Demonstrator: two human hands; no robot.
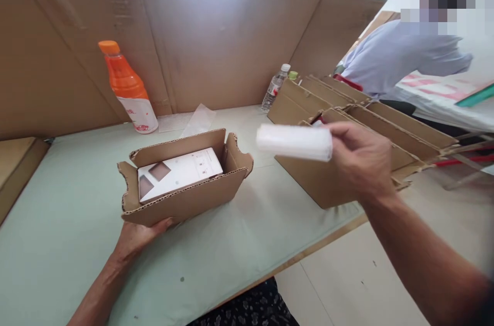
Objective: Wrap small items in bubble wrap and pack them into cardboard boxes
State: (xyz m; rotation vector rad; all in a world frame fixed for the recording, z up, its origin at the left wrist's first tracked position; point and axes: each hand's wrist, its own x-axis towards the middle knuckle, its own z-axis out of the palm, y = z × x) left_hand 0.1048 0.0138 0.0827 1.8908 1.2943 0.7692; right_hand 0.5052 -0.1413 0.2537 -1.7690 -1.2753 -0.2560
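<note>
My left hand (139, 236) grips the near lower side of a small open cardboard box (193, 197), its thumb along the wall and the other fingers hidden beneath. Inside the box lies a white printed carton (185, 169) with brown diamond-shaped patches. My right hand (360, 156) pinches one end of a whitish, translucent, flat rolled bundle (295, 142), slightly blurred, held in the air to the right of the box. Behind that hand stands a larger cardboard box with dividers (304, 177); some of its contents are hidden by my hand.
An orange bottle (129, 89) and a clear water bottle (274, 90) stand near the cardboard screen (231, 33). Thin translucent sheets (198, 119) lie behind the small box. Another cardboard box (19, 166) sits at the left edge. A person in a light shirt (401, 53) leans over another table at right.
</note>
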